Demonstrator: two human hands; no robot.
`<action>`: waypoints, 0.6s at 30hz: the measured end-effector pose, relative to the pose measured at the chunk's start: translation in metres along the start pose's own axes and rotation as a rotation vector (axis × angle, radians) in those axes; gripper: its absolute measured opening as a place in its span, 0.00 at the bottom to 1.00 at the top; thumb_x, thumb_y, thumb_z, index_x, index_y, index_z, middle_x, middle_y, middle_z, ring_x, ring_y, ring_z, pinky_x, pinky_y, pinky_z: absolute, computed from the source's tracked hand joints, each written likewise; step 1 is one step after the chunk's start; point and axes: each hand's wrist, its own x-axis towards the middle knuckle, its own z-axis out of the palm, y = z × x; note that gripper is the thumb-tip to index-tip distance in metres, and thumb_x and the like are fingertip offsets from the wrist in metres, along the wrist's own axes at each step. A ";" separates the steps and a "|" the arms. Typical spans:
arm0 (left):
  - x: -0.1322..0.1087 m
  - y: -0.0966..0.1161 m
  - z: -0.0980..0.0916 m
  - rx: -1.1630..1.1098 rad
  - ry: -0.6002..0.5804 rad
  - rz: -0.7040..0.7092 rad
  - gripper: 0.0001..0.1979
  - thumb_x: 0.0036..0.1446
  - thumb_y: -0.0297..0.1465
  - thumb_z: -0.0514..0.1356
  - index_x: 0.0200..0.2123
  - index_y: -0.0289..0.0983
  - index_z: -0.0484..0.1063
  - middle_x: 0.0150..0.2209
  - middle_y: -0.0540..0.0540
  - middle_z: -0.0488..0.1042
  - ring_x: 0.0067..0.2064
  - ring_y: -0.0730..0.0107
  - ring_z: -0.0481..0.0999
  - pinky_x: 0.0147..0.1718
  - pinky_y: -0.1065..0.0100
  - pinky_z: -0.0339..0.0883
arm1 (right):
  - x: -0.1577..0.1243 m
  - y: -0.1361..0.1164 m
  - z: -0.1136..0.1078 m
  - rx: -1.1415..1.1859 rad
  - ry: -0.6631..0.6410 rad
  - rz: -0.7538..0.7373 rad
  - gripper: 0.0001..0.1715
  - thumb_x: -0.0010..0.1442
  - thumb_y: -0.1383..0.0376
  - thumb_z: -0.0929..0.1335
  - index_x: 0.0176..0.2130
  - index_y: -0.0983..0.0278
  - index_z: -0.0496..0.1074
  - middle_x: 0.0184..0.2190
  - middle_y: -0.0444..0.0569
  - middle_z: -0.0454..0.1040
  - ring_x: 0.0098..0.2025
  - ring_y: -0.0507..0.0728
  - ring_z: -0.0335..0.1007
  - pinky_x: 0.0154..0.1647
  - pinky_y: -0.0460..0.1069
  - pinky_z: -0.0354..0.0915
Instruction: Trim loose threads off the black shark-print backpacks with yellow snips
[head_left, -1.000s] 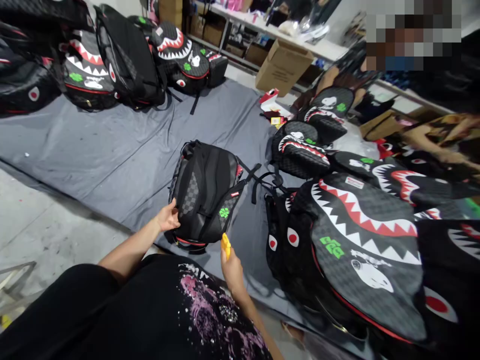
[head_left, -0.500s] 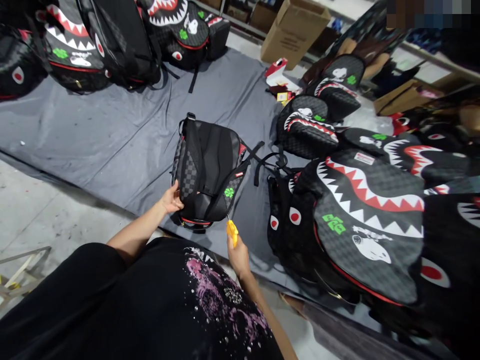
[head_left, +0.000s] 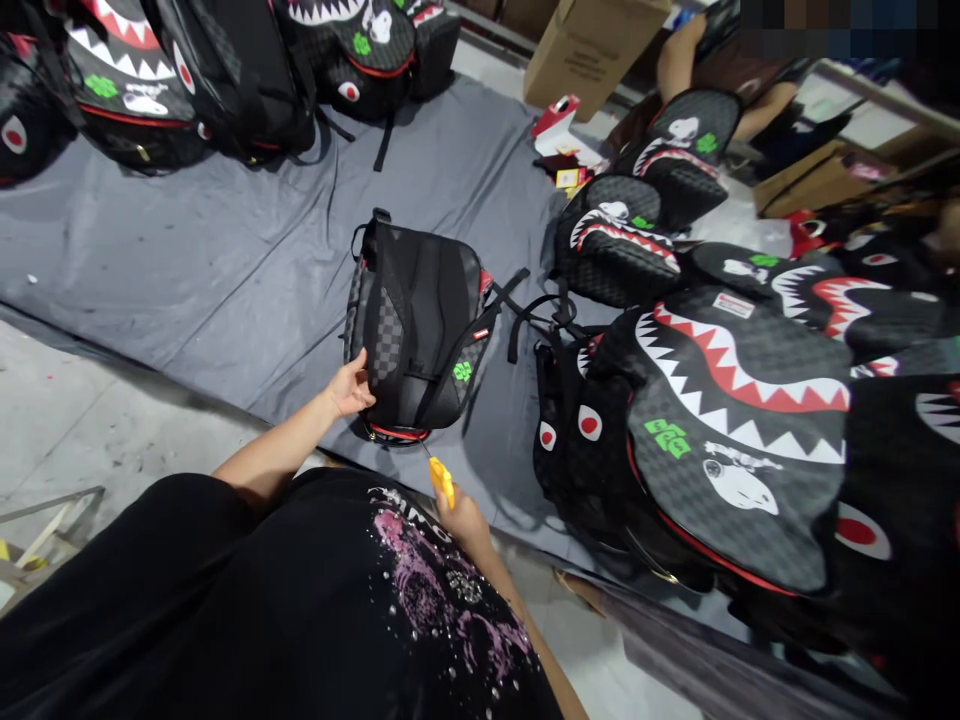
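Note:
A small black backpack [head_left: 427,310] with a dark check pattern lies on the grey cloth, its padded back and shoulder straps facing up and its red-edged bottom end toward me. My left hand [head_left: 351,388] grips its lower left side, thumb up along the edge. In my right hand [head_left: 461,515] is a yellow-handled tool [head_left: 442,482] with a thin metal tip; its exact kind is unclear. That tip points at the backpack's near end, close to the red trim. Whether it touches the bag I cannot tell.
Large shark-mouth backpacks [head_left: 742,430] crowd the right side, and several more [head_left: 127,80] stand at the back left. Grey cloth [head_left: 187,240] covers the table. Behind it are a cardboard box [head_left: 592,55], a red and white carton [head_left: 559,130] and another person's arm [head_left: 679,60].
My right hand has moved the yellow-handled tool left, from the backpack's lower right corner to its near end. My left hand stays on the bag's left side.

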 end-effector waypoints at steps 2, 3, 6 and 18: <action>-0.015 -0.003 0.006 0.151 0.157 0.047 0.28 0.65 0.48 0.50 0.51 0.29 0.69 0.49 0.30 0.74 0.39 0.63 0.77 0.27 0.70 0.68 | 0.002 -0.003 -0.003 0.018 -0.036 -0.029 0.26 0.68 0.55 0.58 0.55 0.66 0.70 0.44 0.60 0.79 0.49 0.65 0.76 0.44 0.53 0.68; -0.025 -0.008 0.010 0.194 0.222 0.090 0.28 0.63 0.46 0.54 0.56 0.30 0.66 0.54 0.29 0.71 0.47 0.58 0.76 0.35 0.65 0.72 | 0.002 -0.005 -0.003 0.030 -0.052 -0.049 0.26 0.68 0.54 0.58 0.55 0.66 0.70 0.44 0.60 0.78 0.50 0.65 0.75 0.45 0.53 0.67; -0.053 -0.034 0.025 0.629 0.300 0.485 0.36 0.58 0.37 0.62 0.67 0.38 0.53 0.69 0.34 0.53 0.68 0.50 0.56 0.59 0.52 0.61 | 0.003 -0.010 0.000 0.070 -0.068 -0.101 0.27 0.68 0.54 0.57 0.54 0.67 0.70 0.46 0.60 0.78 0.51 0.65 0.74 0.46 0.54 0.67; 0.024 -0.064 0.060 1.835 0.070 1.170 0.37 0.54 0.19 0.50 0.69 0.39 0.54 0.63 0.36 0.66 0.64 0.49 0.65 0.63 0.44 0.52 | -0.010 -0.008 -0.002 0.297 0.251 -0.070 0.25 0.61 0.49 0.64 0.45 0.65 0.76 0.39 0.58 0.81 0.40 0.64 0.79 0.37 0.53 0.70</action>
